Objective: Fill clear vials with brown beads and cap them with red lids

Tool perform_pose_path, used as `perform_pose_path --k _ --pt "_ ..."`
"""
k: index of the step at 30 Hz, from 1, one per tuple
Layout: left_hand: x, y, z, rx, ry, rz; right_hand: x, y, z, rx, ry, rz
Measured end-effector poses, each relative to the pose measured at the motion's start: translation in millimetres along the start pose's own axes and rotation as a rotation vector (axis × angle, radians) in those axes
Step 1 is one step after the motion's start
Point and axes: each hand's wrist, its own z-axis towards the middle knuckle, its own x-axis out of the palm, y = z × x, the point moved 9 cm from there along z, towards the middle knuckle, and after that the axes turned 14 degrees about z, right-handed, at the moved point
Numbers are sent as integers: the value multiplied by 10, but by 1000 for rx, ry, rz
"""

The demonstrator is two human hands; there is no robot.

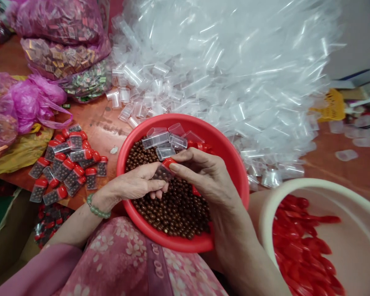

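Pink flowered cloth (111,250) lies nearest the camera, over our lap. At far left we see pink plastic bags (61,22) and, nearer us on the orange desk (95,127), a pile of filled boxes (69,172) with red tops. Next comes our left hand (142,181), closed around one small clear box (162,173) of dark balls, above the red basin (185,246). Loose brown balls (175,218) and some empty boxes (156,140) lie in the basin. Our right hand (208,176) pinches the box's red cap (167,163) between thumb and finger. We judge that capping this box is the step in hand; we cannot tell whether the cap is fully seated. The next move seems to call for a steady left grip and even pressure from the right thumb. Behind the basin spreads a heap of clear boxes (209,82); at our right, a cream tub (265,213) holds red pieces (302,250).
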Motion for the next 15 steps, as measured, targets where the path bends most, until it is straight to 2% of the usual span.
perform_pose_path --k 5,8,11,15 --pt "19 21 4 -19 -8 44 26 22 -45 -75 73 -136" --pt "-1 17 10 -4 -27 -25 80 83 -108 -190 99 -308" --pt "-62 -4 18 37 -86 -137 219 134 -191 -323 140 -570" --pt "-95 19 27 27 -131 -297 421 131 -253 -475 171 -856"
